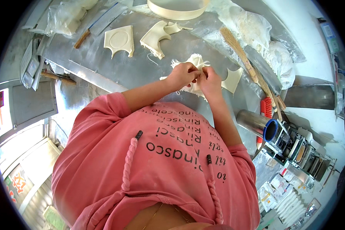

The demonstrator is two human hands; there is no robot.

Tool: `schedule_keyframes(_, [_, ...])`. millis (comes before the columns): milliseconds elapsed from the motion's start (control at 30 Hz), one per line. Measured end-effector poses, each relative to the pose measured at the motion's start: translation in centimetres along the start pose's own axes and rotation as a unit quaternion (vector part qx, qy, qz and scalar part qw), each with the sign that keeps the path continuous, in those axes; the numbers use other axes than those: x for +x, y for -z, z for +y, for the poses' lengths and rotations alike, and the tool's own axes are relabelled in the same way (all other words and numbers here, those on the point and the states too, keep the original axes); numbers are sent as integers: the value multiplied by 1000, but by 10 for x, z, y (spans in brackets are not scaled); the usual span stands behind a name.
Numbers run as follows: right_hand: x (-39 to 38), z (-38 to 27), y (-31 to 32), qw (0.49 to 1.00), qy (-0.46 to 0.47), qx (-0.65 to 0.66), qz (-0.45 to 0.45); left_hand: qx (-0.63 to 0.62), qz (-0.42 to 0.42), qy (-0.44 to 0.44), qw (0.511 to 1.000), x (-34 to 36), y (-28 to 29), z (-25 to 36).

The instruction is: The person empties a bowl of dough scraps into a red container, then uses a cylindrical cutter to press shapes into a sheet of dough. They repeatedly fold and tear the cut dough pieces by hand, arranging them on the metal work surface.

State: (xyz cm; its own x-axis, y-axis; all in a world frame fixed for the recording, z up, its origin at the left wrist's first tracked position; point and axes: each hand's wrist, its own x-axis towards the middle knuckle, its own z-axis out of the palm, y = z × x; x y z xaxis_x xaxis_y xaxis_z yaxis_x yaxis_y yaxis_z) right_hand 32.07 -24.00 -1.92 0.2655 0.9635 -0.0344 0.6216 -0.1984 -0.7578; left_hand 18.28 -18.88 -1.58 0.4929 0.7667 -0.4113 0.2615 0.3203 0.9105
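A pale, ragged-edged piece of dough [196,59] lies on the metal work table in front of me, partly covered by my hands. My left hand [183,75] and my right hand [210,81] meet over its middle, both with fingers pinched together on it. What exactly sits between the fingertips is hidden. Just right of my right hand is a flat dough scrap [232,79] with a curved edge. Farther left lie a squarish dough sheet [120,40] with a round outline pressed in it and a curved, torn dough offcut [153,37].
A round pale sieve-like hoop [178,14] stands at the far edge. A wooden-handled blade [82,38] lies far left. To the right are a straw brush [237,48], a red-bristled brush [266,107], a metal cylinder with a blue rim [253,122] and a roller machine [301,151]. Floury plastic sheeting [249,27] lies far right.
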Motion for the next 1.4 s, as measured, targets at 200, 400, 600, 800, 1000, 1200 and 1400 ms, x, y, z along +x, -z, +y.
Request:
schedule_keyframes(200, [-14,-14,-3,995,-30,65,-69,16,-5,19,1000,0,10,-11])
schedule_keyframes(400, [-11,-11,-4,991,-69,106,-52,-3,1,-4,1000,1,13,-18])
schedule_keyframes(600, [-9,1,-6,978,-99,178,-46,39,1,-43,998,0,9,-13])
schedule_keyframes(800, [-7,0,-5,983,-130,112,-72,88,-32,-88,992,3,11,-18])
schedule_keyframes(1000, [-4,9,-8,981,-133,106,-92,-138,-79,34,987,8,15,-24])
schedule_keyframes(1200, [-9,11,-10,915,-172,366,3,-283,37,99,953,1,17,-25])
schedule_keyframes(1400, [-11,-13,-8,935,-132,320,-73,-306,-103,158,933,-9,12,-13])
